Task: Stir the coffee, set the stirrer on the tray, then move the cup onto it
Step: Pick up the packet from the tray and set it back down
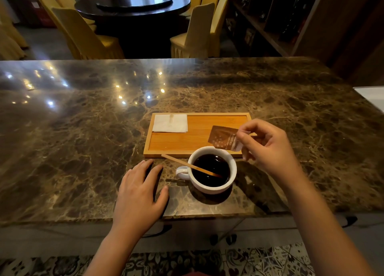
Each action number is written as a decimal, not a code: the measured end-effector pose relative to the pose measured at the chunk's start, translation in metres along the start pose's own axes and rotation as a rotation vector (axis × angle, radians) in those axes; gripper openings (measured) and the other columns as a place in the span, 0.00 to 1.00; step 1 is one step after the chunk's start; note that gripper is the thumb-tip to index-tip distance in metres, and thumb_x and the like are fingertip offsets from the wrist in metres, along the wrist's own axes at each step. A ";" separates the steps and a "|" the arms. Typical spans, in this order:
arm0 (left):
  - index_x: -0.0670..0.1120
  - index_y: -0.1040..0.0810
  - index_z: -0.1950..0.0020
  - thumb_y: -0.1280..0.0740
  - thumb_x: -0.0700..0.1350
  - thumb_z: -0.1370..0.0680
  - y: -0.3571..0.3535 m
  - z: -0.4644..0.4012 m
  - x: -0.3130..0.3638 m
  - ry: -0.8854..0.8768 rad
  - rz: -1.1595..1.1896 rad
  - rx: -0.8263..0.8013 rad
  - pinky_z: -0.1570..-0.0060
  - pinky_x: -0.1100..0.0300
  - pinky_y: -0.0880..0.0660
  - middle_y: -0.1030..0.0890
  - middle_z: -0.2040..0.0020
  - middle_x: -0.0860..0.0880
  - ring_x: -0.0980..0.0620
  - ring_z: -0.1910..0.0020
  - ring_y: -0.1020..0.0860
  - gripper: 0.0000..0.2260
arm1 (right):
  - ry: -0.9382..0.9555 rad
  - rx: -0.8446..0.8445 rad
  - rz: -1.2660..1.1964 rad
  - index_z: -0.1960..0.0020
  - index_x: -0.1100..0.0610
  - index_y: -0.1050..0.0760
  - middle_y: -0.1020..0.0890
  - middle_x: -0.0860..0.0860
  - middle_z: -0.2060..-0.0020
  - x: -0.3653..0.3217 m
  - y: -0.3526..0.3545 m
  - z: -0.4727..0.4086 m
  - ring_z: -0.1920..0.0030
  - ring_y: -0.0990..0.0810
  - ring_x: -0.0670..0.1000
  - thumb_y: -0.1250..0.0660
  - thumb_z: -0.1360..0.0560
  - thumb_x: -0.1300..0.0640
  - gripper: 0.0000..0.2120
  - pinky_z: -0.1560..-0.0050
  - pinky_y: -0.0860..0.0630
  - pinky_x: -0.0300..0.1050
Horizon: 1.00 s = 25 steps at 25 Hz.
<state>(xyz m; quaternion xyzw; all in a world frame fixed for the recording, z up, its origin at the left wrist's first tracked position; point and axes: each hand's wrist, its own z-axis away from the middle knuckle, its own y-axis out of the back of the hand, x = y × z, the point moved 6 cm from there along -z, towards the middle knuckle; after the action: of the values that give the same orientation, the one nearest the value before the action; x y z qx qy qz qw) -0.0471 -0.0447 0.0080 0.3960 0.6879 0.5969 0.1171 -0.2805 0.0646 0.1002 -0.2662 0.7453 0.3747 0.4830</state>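
Our white cup (214, 169), full of dark coffee, stands on the marble surface (83, 130) just in front of the wooden tray (197, 142), its handle turned toward our left. The wooden stirrer (187, 164) leans in it, one end in the coffee, the other sticking out over the rim toward the tray's near edge. On the tray's far left corner lies a white napkin (170, 123).

Our right hand (270, 149) pinches a small brown sachet (223, 137) by its corner between thumb and fingertips, tilted above the cup's far rim. Our left hand (139, 192) rests flat and spread on the surface beside the cup, holding nothing.

We judge stirring has not begun. Next we must be rid of the sachet, then grip the stirrer's free end.
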 end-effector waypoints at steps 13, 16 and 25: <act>0.46 0.28 0.35 0.42 0.55 0.27 0.000 0.000 0.000 0.004 0.001 -0.002 0.37 0.43 0.35 0.27 0.35 0.43 0.44 0.35 0.32 0.24 | -0.369 0.318 -0.349 0.58 0.55 0.24 0.17 0.48 0.69 0.050 0.020 -0.005 0.70 0.22 0.43 0.32 0.28 0.62 0.03 0.71 0.27 0.35; 0.46 0.28 0.35 0.42 0.55 0.27 0.000 0.000 0.000 0.004 0.001 -0.002 0.36 0.43 0.35 0.27 0.35 0.43 0.45 0.35 0.32 0.24 | -0.323 0.393 0.053 0.60 0.52 0.24 0.18 0.49 0.66 0.058 0.028 -0.015 0.63 0.20 0.46 0.30 0.30 0.58 0.04 0.61 0.23 0.42; 0.46 0.28 0.35 0.41 0.55 0.27 0.000 0.000 0.001 -0.002 0.002 0.005 0.37 0.44 0.35 0.27 0.35 0.43 0.45 0.35 0.31 0.23 | -0.162 0.400 0.689 0.54 0.55 0.25 0.18 0.51 0.58 0.076 0.024 -0.033 0.53 0.22 0.53 0.32 0.28 0.56 0.05 0.44 0.36 0.51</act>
<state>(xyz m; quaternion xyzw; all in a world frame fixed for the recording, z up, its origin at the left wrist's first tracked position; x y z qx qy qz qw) -0.0474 -0.0442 0.0086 0.3973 0.6889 0.5950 0.1162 -0.3460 0.0485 0.0456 0.1286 0.8086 0.3820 0.4286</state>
